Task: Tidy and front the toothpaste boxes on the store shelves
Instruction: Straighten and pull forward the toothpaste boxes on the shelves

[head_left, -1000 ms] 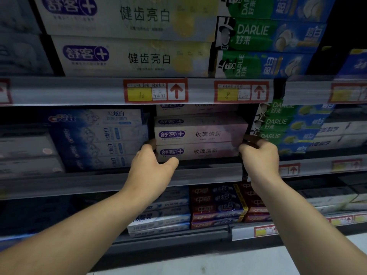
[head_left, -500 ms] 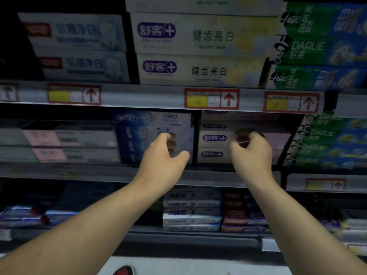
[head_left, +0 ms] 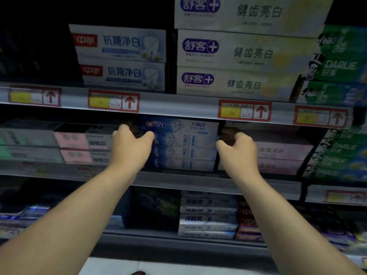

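The left hand (head_left: pixel 131 148) grips the left end of the Crest boxes (head_left: pixel 184 144), its fingertips hidden. The right hand (head_left: pixel 239 150) curls at their shadowed right end; I cannot tell whether it holds them.

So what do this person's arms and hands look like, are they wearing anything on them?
Nothing worn shows. The left forearm and the right forearm are bare to the picture's bottom edge, no sleeve or cuff in view. The left hand and the right hand have no gloves, and no watch, bracelet or ring shows, though part of each hand is hidden.
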A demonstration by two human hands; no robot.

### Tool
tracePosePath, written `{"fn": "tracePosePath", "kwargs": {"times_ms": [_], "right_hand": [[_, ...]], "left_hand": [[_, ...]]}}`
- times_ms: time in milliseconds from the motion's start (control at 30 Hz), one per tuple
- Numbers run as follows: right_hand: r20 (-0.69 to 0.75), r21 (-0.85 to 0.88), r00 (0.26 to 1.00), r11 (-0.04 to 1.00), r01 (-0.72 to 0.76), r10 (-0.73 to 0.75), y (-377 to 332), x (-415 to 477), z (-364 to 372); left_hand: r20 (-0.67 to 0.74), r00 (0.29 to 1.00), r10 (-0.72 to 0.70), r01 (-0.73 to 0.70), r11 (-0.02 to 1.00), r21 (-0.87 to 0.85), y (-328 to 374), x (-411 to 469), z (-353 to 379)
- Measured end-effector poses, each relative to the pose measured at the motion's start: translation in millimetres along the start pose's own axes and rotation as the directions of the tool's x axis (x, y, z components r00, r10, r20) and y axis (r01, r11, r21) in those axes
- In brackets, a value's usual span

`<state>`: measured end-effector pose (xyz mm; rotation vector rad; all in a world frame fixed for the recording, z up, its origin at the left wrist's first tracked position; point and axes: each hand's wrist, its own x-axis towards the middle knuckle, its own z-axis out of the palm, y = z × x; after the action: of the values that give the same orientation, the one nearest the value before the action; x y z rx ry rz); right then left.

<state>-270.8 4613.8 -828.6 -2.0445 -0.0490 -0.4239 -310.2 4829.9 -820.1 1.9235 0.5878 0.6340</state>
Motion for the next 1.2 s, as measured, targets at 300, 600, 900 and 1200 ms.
{"fn": "tracePosePath", "kwargs": {"times_ms": [300, 600, 900, 1200], "right_hand": [[-0.034, -0.002, 0.998, 0.999, -0.046, 0.046, -3, 4, 9], [-0.007, -0.004, 0.998, 0.998, -0.062, 0.062, -4, 1, 7], [0.081, -0.013, 0.993, 0.996, -0.088, 0.089, -7, 1, 4], [0.132, -0.030, 0.986, 0.995, -0.098, 0.102, -11, -1, 4]], "left_hand": [[0.054, 0.998, 0.043, -0.041, 0.999, -0.033, -8, 9, -8], [0.088, 0.996, 0.028, -0.017, 0.991, -0.130, -11, 11, -14], [0.119, 0.992, 0.052, -0.035, 0.990, -0.139, -17, 1, -11], [0.176, 0.983, 0.057, -0.027, 0.984, -0.174, -19, 0, -10]]}}
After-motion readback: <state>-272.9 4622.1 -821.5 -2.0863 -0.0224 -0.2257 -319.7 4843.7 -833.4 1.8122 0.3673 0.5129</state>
